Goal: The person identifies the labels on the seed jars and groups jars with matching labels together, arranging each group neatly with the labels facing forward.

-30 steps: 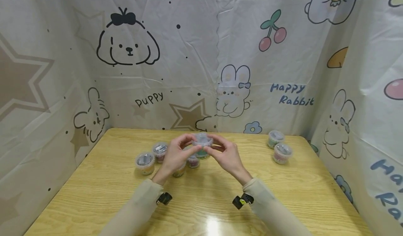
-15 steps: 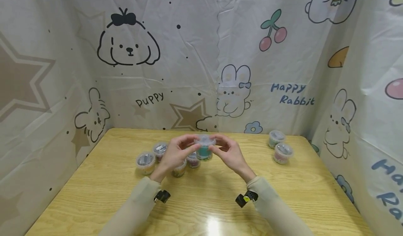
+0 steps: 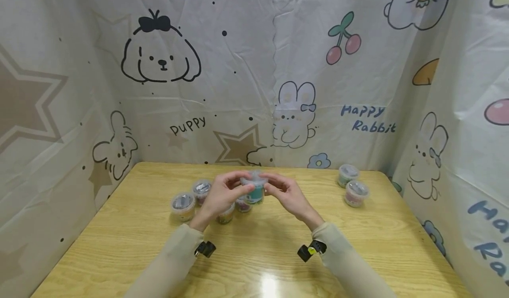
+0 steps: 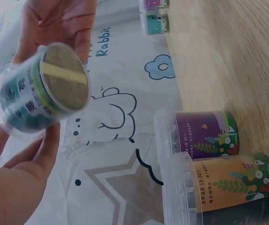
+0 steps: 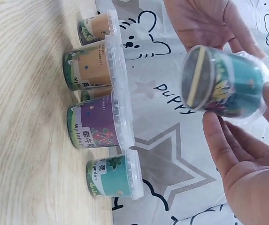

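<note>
A teal plant-kit cup (image 3: 255, 194) with a clear plastic lid hangs over the table, between both hands. My left hand (image 3: 222, 195) grips its left side, thumb in front near the rim and fingers behind. On the other side, my right hand (image 3: 291, 197) holds it with thumb and fingers around the lid area. The left wrist view shows the cup (image 4: 45, 89) tilted, its round base with a pale strip turned towards that camera. Below and left of the hands stand an orange cup (image 3: 225, 215) and a purple cup (image 3: 243, 205), partly covered by the left hand.
Two more lidded cups stand at the left, an orange one (image 3: 184, 207) and a darker one (image 3: 201, 188). At the back right are a green cup (image 3: 348, 176) and a pinkish cup (image 3: 356, 194). Printed cloth (image 3: 238, 68) hangs behind the wooden table (image 3: 254, 254).
Both hands lowered the teal cup slightly and turned it, so that more of its teal side and a white label patch now show. The other cups stayed in place.
</note>
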The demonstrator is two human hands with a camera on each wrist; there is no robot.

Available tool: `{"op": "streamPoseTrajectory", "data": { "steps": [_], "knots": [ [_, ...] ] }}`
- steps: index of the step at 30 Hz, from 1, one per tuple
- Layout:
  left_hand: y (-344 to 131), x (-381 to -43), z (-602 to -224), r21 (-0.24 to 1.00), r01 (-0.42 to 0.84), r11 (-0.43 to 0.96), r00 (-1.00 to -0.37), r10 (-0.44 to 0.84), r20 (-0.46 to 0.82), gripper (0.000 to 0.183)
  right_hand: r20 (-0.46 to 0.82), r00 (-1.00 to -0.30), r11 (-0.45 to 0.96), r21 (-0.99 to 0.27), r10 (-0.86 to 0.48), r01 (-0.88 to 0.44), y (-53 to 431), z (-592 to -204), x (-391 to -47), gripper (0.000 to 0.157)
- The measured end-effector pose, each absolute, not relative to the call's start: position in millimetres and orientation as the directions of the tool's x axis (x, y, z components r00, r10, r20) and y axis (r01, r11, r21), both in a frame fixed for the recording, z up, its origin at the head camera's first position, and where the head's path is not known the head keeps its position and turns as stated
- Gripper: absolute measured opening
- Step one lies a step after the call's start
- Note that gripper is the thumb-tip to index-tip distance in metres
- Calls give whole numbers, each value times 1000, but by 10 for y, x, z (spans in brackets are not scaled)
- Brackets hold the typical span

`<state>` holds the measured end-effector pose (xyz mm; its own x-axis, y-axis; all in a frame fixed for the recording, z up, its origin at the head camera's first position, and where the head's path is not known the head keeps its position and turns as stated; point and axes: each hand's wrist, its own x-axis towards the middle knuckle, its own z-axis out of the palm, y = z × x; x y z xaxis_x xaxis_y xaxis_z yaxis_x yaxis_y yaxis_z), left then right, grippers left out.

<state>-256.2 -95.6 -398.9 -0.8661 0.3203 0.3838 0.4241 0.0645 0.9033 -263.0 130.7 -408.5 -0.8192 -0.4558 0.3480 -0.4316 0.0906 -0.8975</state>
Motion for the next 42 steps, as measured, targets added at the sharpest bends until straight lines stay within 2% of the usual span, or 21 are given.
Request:
{"op": "streamPoseTrajectory", "data": {
  "steps": [4,9,19,37,42],
  "knots": [
    [-940,-2562,-3990,879,470,83,-858,276,433,22,343,-836,148,-886,-428,-439,1281,-4068,-2615,35],
    [-918,-2523,-3943,856,505,113,-842,283,459,22,368,-856,204,-865,-363,-458,1245,-4069,-2616,31],
    [-1016,-2573,-3910,900,427,85,-836,418,357,31,399,-849,138,-873,-345,-467,1282,-4040,-2640,23],
    [-1068,-2627,-3924,915,397,77,-821,476,316,30,416,-813,60,-876,-409,-478,1309,-4046,-2652,23],
    [-1054,-2620,-3945,911,410,44,-827,439,351,28,395,-817,58,-887,-419,-459,1290,-4046,-2641,28]
  ]
}}
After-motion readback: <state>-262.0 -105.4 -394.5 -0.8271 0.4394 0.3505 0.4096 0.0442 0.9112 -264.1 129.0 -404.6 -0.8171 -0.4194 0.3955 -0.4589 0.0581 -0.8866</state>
